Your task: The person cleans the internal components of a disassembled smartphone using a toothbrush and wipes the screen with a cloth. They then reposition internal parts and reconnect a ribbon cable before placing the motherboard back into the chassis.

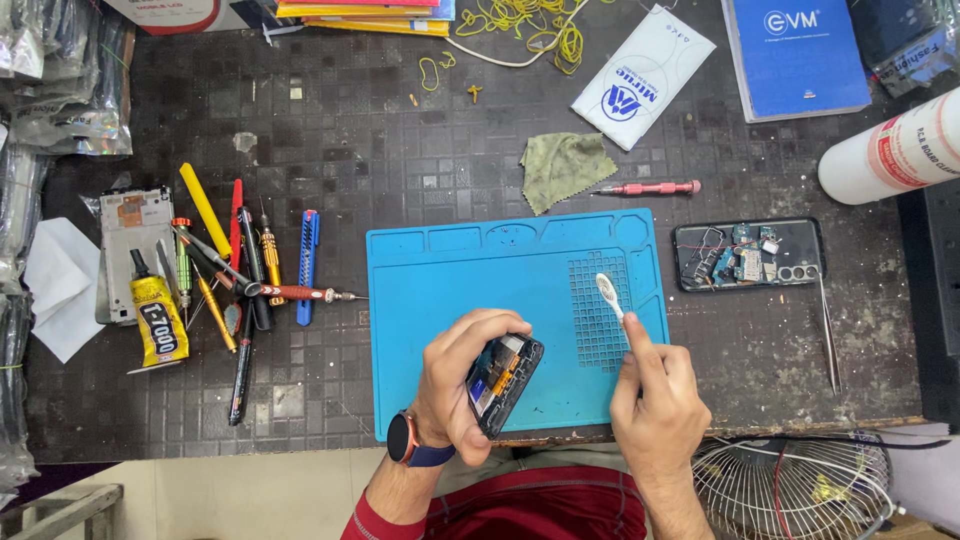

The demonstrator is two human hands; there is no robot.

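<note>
My left hand (462,385) grips an opened phone body (505,380), tilted on its edge so its inner boards face right, over the near part of a blue work mat (470,270). My right hand (655,395) holds a small white brush (609,294), bristle head pointing up and away over the mat's grid of small cells. The two hands are a short way apart, and the brush does not touch the phone.
A phone back cover with loose parts (748,254) and tweezers (827,330) lie right of the mat. Screwdrivers and pry tools (245,270), a glue tube (158,320) and a phone frame (135,235) lie at left. A green cloth (563,168), red screwdriver (650,188), spray can (890,150).
</note>
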